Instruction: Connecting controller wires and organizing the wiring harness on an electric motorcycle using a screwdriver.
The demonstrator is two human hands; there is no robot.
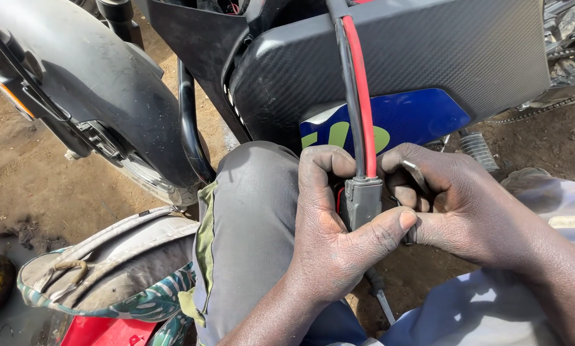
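Observation:
A grey plastic cable connector (363, 201) sits between both hands, with a red wire and a black wire (358, 83) running up from it along the motorcycle's dark side panel (428, 51). My left hand (329, 230) wraps around the connector, thumb pressed across its lower face. My right hand (454, 198) grips the connector from the right side, fingers curled against it. A thin metal tool tip (383, 306) pokes out below my left hand. My grey-trousered knee (255, 211) is raised just left of the hands.
The motorcycle's front wheel and black mudguard (101, 96) stand at the left over bare dirt. A patterned cloth bag (101, 269) lies at the lower left. A footpeg (478, 150) and chain sit to the right.

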